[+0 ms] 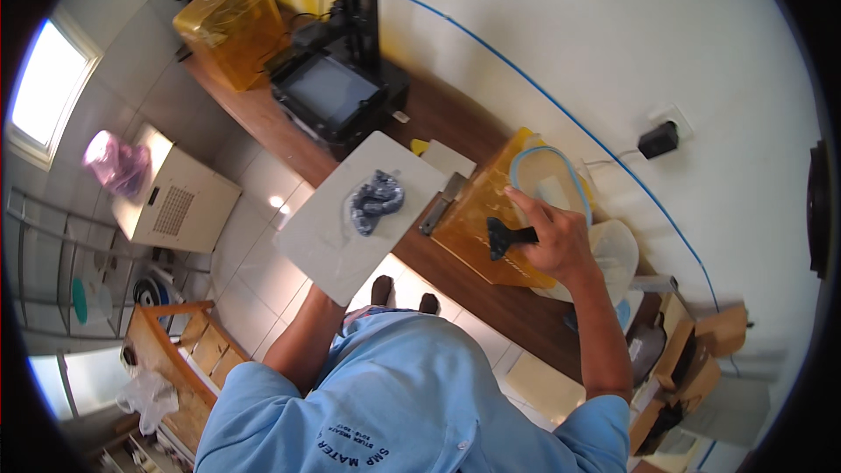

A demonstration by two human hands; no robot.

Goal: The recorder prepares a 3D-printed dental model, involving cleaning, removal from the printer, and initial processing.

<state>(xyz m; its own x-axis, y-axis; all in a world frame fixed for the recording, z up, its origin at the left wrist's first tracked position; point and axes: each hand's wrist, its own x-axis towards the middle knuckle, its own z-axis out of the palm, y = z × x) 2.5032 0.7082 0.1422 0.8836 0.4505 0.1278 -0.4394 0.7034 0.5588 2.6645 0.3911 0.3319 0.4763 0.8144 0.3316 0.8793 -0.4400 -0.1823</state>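
Observation:
My left hand (326, 296) is mostly hidden under a flat whitish plate (328, 241), which it holds up in front of me. On the plate lies a dark grey, lumpy, curved piece (377, 201), resembling a dental arch model. My right hand (561, 245) grips a black scraper (501, 238) with a flared head, its index finger stretched out. That hand is above an orange translucent cover (482, 228), to the right of the plate. A grey metal strip (443, 203) lies at the plate's right edge; I cannot tell if it is attached.
A black resin printer (333, 92) with an upright column stands on the brown table (438, 109). Behind it is another orange cover (232, 31). Clear tubs (613, 254) sit by my right hand, one blue-rimmed. A blue cable (561, 101) runs along the wall. A wooden cabinet (166, 342) stands left.

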